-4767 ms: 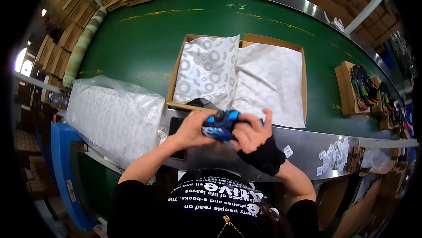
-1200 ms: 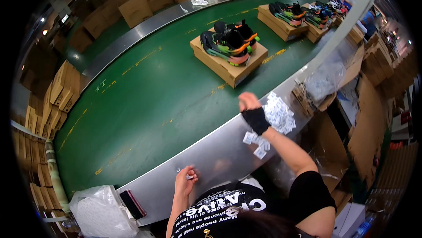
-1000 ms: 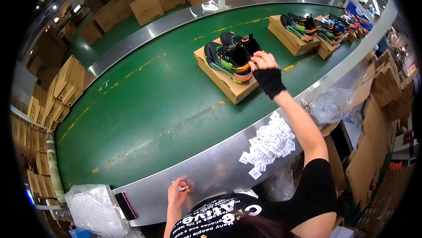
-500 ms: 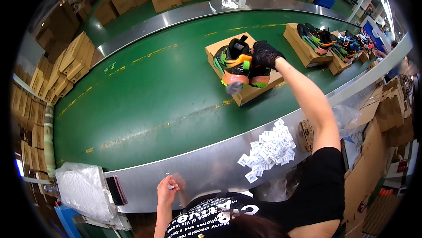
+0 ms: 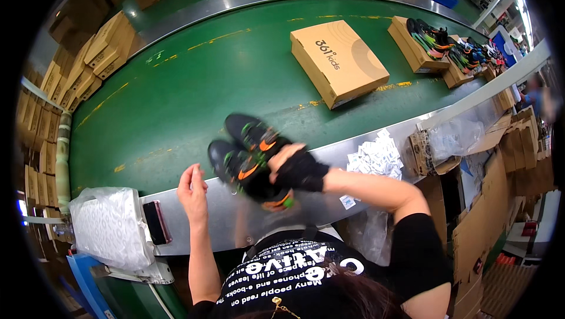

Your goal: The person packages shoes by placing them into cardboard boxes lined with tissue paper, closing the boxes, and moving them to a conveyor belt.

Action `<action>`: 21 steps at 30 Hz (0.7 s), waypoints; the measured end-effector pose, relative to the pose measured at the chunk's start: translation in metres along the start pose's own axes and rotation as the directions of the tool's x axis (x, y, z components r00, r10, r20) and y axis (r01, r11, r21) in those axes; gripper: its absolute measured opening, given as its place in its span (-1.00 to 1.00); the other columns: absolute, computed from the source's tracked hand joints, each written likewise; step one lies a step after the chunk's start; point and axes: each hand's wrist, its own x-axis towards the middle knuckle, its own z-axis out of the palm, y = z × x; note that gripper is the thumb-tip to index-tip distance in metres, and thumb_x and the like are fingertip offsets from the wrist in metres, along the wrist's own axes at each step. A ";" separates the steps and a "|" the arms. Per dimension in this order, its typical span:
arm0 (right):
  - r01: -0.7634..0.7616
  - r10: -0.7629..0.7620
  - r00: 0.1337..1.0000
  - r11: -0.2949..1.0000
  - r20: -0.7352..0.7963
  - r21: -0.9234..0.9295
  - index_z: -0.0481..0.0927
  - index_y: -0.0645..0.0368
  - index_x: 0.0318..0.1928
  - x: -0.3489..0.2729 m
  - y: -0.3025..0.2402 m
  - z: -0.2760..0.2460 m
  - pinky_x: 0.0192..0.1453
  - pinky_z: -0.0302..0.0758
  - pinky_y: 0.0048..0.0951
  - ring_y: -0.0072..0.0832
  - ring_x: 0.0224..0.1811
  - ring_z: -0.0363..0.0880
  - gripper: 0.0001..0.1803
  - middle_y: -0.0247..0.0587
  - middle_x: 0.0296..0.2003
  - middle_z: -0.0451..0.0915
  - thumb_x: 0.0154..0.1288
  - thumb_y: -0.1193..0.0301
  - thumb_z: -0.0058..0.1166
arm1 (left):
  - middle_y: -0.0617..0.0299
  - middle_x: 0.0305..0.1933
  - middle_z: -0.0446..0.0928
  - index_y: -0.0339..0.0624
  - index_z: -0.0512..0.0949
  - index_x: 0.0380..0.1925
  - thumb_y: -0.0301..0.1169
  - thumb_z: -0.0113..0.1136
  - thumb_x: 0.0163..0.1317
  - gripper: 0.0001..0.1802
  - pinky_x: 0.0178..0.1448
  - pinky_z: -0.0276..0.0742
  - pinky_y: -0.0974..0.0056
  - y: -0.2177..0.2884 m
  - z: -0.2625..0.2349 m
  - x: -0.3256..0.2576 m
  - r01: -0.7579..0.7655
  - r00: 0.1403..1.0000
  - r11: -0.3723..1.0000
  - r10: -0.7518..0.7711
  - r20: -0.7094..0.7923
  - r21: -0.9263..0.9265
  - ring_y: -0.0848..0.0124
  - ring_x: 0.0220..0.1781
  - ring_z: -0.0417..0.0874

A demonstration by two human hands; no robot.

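My right hand (image 5: 299, 169), in a black fingerless glove, grips a pair of black sneakers (image 5: 231, 159) with orange and green accents. It holds them side by side, tilted, over the near metal ledge (image 5: 194, 216) and the edge of the green belt. Just left of the shoes, my bare left hand (image 5: 193, 192) is raised, its fingers bent and close together. Whatever they pinch, if anything, is too small to make out. Farther off on the belt lies a closed brown shoe box (image 5: 359, 66), apart from both hands.
White sachets (image 5: 378, 155) lie heaped on the ledge, partly behind my right forearm; a single sachet (image 5: 348, 202) lies nearer. A phone (image 5: 156, 223) and bubble wrap (image 5: 109, 219) are at left. More boxes with shoes (image 5: 426, 42) stand right on the belt (image 5: 194, 83); stacked cartons (image 5: 109, 45) stand far left.
My right hand has lifted the sneakers off the box lid and brought them toward me, down and left. My left hand has risen toward them. The box top is now bare.
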 end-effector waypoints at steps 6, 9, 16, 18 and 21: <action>0.296 -0.294 0.955 0.953 -0.048 0.058 0.52 0.13 -0.69 -0.001 -0.052 0.100 -0.51 0.42 -0.31 -0.27 -0.58 0.47 -0.77 -0.18 -0.67 0.52 -0.21 0.23 0.07 | 0.01 -0.37 0.51 -0.36 0.50 -0.41 -0.37 0.04 0.13 -0.78 -0.24 0.40 0.32 -0.014 0.044 0.012 -0.402 0.898 0.823 0.269 0.348 0.401 0.22 -0.33 0.53; -0.025 -0.048 0.945 0.976 0.324 0.217 0.56 0.18 -0.60 0.020 -0.022 0.043 -0.51 0.44 -0.18 -0.18 -0.57 0.51 -0.69 -0.07 -0.69 0.49 -0.09 0.18 -0.03 | 0.00 -0.54 0.46 -0.35 0.47 -0.57 -0.34 0.05 0.11 -0.75 -0.36 0.37 0.27 -0.022 0.049 0.010 -0.307 0.878 0.831 0.059 0.475 0.463 0.14 -0.49 0.48; -0.300 0.163 0.938 0.823 -0.306 -0.482 0.40 0.13 -0.12 -0.039 0.275 -0.010 -0.29 0.43 -0.21 -0.16 -0.27 0.44 -0.47 -0.10 -0.29 0.45 -0.22 0.34 0.16 | 0.14 -0.48 0.48 -0.22 0.50 -0.60 -0.32 0.12 0.04 -0.80 -0.35 0.42 0.19 -0.007 0.064 0.001 -0.517 0.855 0.578 0.309 0.417 0.632 0.17 -0.44 0.52; -0.416 0.325 0.909 0.754 -0.260 -0.509 0.15 0.15 0.18 -0.062 0.314 -0.013 -0.04 0.41 -0.25 -0.03 -0.02 0.34 -0.05 0.15 0.03 0.28 -0.38 0.37 0.28 | 0.18 -0.51 0.49 -0.18 0.49 -0.63 -0.34 0.13 0.04 -0.82 -0.41 0.44 0.22 0.003 0.081 0.000 -0.570 0.821 0.480 0.364 0.440 0.667 0.21 -0.48 0.52; -0.337 0.259 0.941 0.762 -0.216 -0.554 0.18 0.23 0.13 -0.049 0.297 -0.018 -0.01 0.41 -0.24 -0.09 0.00 0.35 -0.09 0.04 0.02 0.29 -0.35 0.33 0.28 | 0.16 -0.65 0.44 -0.19 0.46 -0.78 -0.23 0.04 0.09 -0.64 -0.51 0.40 0.21 0.000 0.087 -0.001 -0.578 0.815 0.396 0.240 0.527 0.714 0.21 -0.55 0.51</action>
